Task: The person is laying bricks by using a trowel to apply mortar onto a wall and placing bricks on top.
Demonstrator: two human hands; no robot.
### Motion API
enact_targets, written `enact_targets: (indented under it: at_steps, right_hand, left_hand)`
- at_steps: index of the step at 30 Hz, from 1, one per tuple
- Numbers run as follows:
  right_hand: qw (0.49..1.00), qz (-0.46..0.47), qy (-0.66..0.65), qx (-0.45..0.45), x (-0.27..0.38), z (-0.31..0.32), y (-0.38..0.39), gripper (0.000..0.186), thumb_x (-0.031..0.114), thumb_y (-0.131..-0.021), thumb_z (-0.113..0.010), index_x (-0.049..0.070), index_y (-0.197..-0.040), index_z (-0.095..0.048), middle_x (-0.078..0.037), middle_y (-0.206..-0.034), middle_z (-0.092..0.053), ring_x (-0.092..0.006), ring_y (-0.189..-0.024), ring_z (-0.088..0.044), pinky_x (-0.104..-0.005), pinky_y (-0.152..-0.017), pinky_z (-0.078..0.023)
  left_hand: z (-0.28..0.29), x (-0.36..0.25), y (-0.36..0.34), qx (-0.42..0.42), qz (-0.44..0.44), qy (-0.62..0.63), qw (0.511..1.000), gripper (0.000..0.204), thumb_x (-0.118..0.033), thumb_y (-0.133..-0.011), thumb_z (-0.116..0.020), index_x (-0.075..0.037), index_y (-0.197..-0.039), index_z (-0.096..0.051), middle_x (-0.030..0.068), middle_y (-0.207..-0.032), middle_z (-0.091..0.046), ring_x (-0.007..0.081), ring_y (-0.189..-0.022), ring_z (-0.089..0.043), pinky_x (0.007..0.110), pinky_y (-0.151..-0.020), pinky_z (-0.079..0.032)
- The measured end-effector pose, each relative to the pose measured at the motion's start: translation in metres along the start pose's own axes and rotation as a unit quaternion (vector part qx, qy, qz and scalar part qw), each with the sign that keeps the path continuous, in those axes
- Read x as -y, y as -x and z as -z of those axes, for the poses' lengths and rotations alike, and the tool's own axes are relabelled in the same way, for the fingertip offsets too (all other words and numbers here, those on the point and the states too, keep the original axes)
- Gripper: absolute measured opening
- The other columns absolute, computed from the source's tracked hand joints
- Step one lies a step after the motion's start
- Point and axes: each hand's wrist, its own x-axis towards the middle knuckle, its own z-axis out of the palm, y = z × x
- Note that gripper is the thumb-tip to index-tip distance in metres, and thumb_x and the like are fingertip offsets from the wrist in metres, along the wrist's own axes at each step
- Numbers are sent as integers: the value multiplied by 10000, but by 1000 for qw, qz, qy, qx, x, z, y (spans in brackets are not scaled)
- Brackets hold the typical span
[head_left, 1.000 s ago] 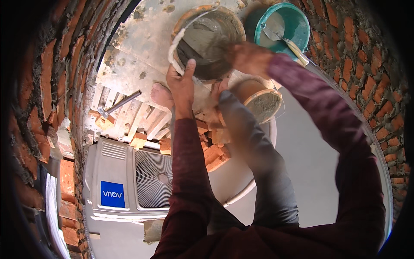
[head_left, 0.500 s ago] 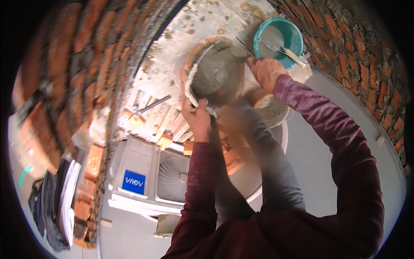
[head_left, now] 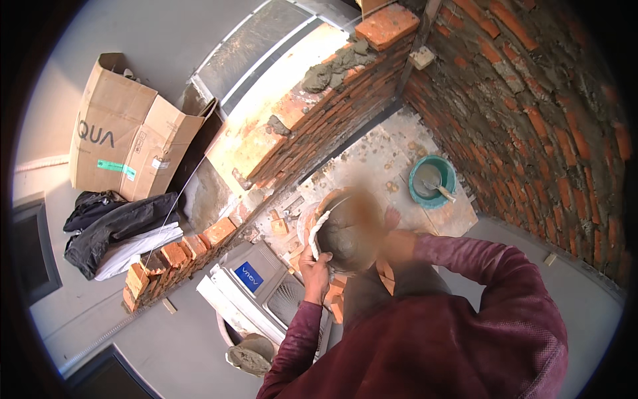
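Note:
A round pan [head_left: 345,234] filled with grey mortar is held up between both hands, close below the camera and partly blurred. My left hand [head_left: 312,267] grips its near left rim, fingers curled over the white edge. My right hand [head_left: 400,243] holds the right side of the pan; it is blurred. Both arms wear dark red sleeves. Past the pan rises a low brick wall [head_left: 312,126] with lumps of grey mortar [head_left: 332,66] on its top course.
A teal bucket [head_left: 432,179] with a trowel stands on the floor by the tall brick wall [head_left: 531,120] at right. A white air-conditioner unit [head_left: 266,292] lies below left, loose bricks [head_left: 173,259] beside it. A cardboard box [head_left: 126,139] and dark clothes [head_left: 119,233] lie far left.
The pan has come up off the floor toward the camera, still in both hands. The view has swung so the low wall's top, the box and the clothes now show.

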Motion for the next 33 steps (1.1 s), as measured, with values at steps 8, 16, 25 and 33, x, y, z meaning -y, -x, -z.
enact_targets:
  at_steps: [8,16,25,33]
  right_hand:
    - [999,18,-2,-39,46,18,-2,264,106,-723,-666,0,-960,-615,-226,-852,-664,-415,-883,-650,-466,-761,-526]
    - [988,-48,-146,23,110,97,8,293,83,-689,-635,26,-975,-613,-131,-776,-623,-246,-734,-624,-372,-667,-485]
    - [993,-50,-100,46,100,179,-9,344,75,-696,-664,33,-1032,-598,-93,-839,-619,-196,-782,-591,-339,-700,-478]
    - [994,18,88,-55,5,310,-68,273,82,-683,-648,29,-938,-563,-130,-801,-607,-292,-764,-608,-404,-687,-477]
  left_hand:
    - [9,-52,31,-11,11,133,991,394,78,-735,-533,17,-1120,-592,39,-1011,-640,130,-864,-590,264,-787,-472]
    - [61,-81,45,-34,-6,288,957,412,107,-735,-537,-5,-1129,-581,34,-970,-634,137,-825,-597,288,-773,-496]
    - [87,-42,23,-165,-4,319,933,459,103,-723,-523,-6,-1169,-533,70,-1083,-613,176,-950,-594,306,-842,-477]
    - [107,-2,43,-358,21,313,880,451,97,-702,-538,-30,-1134,-565,18,-919,-608,116,-713,-591,252,-601,-487]
